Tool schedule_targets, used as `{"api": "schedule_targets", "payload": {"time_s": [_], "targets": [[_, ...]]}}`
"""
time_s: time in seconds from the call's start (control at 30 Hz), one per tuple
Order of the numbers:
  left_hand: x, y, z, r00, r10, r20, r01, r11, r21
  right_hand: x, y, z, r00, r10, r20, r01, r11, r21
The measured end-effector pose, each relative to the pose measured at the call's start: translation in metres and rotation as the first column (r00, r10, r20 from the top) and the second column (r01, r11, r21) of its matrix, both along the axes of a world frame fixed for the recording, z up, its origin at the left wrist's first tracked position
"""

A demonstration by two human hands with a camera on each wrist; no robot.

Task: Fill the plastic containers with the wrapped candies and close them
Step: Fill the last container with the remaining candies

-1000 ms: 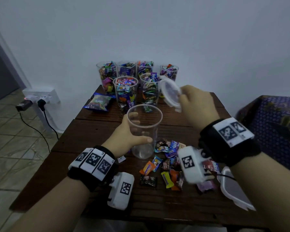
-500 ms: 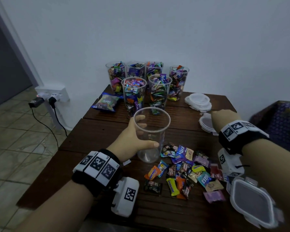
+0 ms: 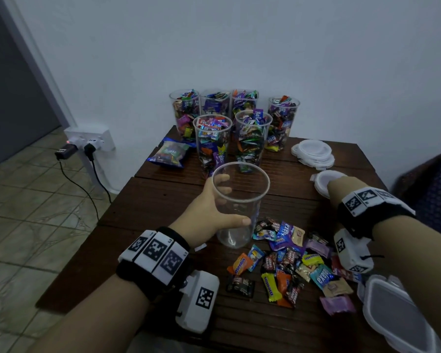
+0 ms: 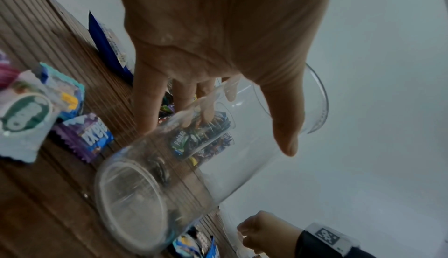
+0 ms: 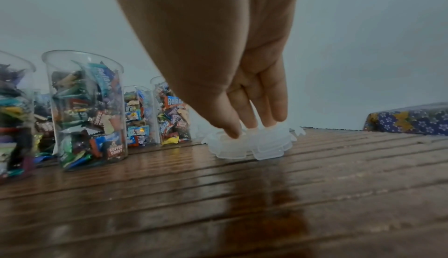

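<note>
Now sets the lid (image 3: 322, 178) down on the table (image 3: 163, 212), just in front of the stack of lids (image 3: 313, 151), no longer up in the air by the full cups (image 3: 211, 141) as a second ago. Rests the right hand (image 5: 218, 61) on that lid with fingers (image 5: 274, 105) almost straight, tips touching its top, not wrapped round it. Still holds the empty cup (image 3: 239, 200) in the left hand (image 3: 204, 215), thumb in front and fingers curled round the back. Keeps the cup upright, bottom on the table or just above it, hard to tell which. Shows no candy inside yet. Leaves the loose candies (image 3: 298, 263) in a heap just to the right of the cup. Most likely means freeing the right hand to pick up candies and drop them in, with closing to do after.
</note>
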State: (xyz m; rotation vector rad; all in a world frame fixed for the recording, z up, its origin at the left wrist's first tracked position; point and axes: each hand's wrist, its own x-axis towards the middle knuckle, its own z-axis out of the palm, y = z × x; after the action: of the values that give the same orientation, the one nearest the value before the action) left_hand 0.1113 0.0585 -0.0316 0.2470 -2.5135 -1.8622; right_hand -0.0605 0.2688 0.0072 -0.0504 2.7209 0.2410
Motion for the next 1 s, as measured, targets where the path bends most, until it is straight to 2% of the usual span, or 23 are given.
{"api": "schedule_targets", "payload": {"time_s": [0.1,0.23,0.33,0.43,0.57,0.63,0.7,0.77,0.83,0.93,1.0], "targets": [[0.0,0.001,-0.001,1.0,0.005,-0.002,-0.005,1.0,0.026,0.004,0.005,0.005,0.993,0.097,-0.065,-0.099,0.995,-0.029],[-0.001,0.002,0.0,1.0,0.008,-0.007,-0.007,0.999,0.05,-0.004,0.027,0.007,0.959,0.275,-0.075,-0.265,0.957,0.116],[-0.002,0.002,0.001,1.0,0.002,-0.009,-0.002,0.999,0.049,0.0,0.037,0.016,0.944,0.305,-0.129,-0.303,0.952,0.041],[0.002,-0.001,0.005,0.999,-0.029,0.034,0.029,0.999,-0.021,0.025,0.042,0.023,0.912,0.394,-0.118,-0.398,0.917,-0.011],[0.015,-0.013,0.009,0.989,-0.036,0.141,0.075,0.956,-0.283,0.066,0.048,0.022,0.874,0.482,0.057,-0.478,0.875,-0.077],[0.023,-0.019,0.011,0.98,0.015,0.2,0.08,0.885,-0.458,0.083,0.052,0.018,0.843,0.509,0.175,-0.491,0.86,-0.135],[0.03,-0.025,0.012,0.977,0.038,0.211,0.09,0.821,-0.564,0.095,0.054,0.009,0.811,0.494,0.313,-0.458,0.869,-0.186],[0.036,-0.028,0.013,0.968,-0.023,0.25,0.17,0.793,-0.586,0.103,0.052,-0.002,0.772,0.467,0.431,-0.417,0.884,-0.211],[0.042,-0.023,0.011,0.936,-0.142,0.322,0.306,0.78,-0.546,0.105,0.048,-0.014,0.743,0.431,0.511,-0.38,0.901,-0.209],[0.048,-0.008,0.004,0.852,-0.312,0.42,0.495,0.739,-0.457,0.104,0.04,-0.022,0.728,0.404,0.554,-0.328,0.915,-0.237],[0.049,0.0,-0.001,0.812,-0.359,0.46,0.556,0.716,-0.423,0.102,0.035,-0.024,0.739,0.402,0.541,-0.299,0.915,-0.272]]}}
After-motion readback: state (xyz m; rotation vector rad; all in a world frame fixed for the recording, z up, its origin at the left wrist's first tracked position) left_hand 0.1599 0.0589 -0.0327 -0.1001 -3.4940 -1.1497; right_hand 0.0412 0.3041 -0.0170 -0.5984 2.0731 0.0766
